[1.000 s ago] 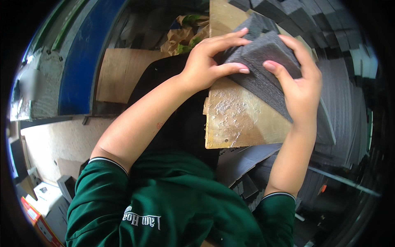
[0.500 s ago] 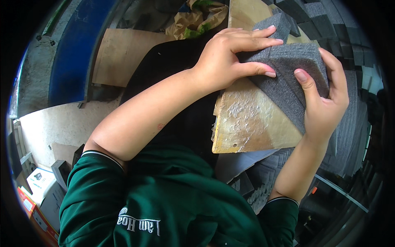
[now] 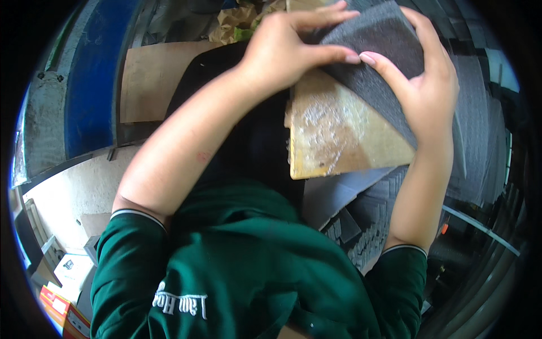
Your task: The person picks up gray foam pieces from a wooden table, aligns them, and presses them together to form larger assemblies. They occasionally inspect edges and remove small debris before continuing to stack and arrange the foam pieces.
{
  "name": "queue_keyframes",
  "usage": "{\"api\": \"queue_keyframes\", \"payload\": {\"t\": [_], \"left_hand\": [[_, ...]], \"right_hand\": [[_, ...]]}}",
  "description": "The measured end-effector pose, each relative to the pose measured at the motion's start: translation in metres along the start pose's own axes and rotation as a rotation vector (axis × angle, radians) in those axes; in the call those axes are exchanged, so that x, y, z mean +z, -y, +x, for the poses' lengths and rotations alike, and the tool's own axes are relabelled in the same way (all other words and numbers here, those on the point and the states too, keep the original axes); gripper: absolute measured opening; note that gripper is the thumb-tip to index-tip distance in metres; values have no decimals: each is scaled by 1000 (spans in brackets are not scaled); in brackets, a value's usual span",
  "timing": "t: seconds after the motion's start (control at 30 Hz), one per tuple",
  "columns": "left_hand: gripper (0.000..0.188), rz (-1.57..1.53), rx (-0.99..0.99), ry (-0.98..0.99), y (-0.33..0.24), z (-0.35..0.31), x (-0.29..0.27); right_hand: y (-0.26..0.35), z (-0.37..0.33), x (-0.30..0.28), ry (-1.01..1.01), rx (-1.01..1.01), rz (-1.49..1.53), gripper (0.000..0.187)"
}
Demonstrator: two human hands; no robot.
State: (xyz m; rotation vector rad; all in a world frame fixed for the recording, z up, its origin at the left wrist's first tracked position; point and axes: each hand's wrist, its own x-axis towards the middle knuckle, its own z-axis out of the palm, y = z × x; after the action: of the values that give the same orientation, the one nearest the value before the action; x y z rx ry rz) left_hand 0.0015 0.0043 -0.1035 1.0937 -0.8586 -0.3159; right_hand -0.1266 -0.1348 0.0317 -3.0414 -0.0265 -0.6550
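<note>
A dark grey foam block [image 3: 378,39] is held up at the top right, between my two hands. My right hand [image 3: 426,76] grips its right side, with the fingers over the far edge and the thumb on the near face. My left hand [image 3: 285,48] closes on the left side of the foam, its thumb tip almost meeting the right thumb. Below them more grey foam [image 3: 384,104] lies on a yellowish board [image 3: 339,127], which has a rough, whitish crusted patch. The fingers of my left hand are slightly blurred.
Stacked grey foam sheets [image 3: 477,124] stand to the right, and more foam pieces [image 3: 370,217] lie below the board. Crumpled brown paper [image 3: 234,22] is at the top. A plywood panel [image 3: 149,82] and a blue panel [image 3: 93,90] are on the left, with boxes [image 3: 65,311] at lower left.
Both hands and the foam block have moved up in the picture, and the block has tilted to show its broad face. My thumbs have come closer together. The whole view has shifted slightly.
</note>
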Motion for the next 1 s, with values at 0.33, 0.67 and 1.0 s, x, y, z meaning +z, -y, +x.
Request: {"api": "queue_keyframes", "payload": {"t": [0.33,0.67,1.0], "left_hand": [[65,653,334,292,-62,56,-16],[79,998,652,298,-56,45,79],[78,1077,543,568,-88,66,45]], "right_hand": [[-41,-60,-62,291,521,-10,74],[-59,-75,-56,350,550,-473,85],[-43,-101,-95,292,721,-313,90]]}}
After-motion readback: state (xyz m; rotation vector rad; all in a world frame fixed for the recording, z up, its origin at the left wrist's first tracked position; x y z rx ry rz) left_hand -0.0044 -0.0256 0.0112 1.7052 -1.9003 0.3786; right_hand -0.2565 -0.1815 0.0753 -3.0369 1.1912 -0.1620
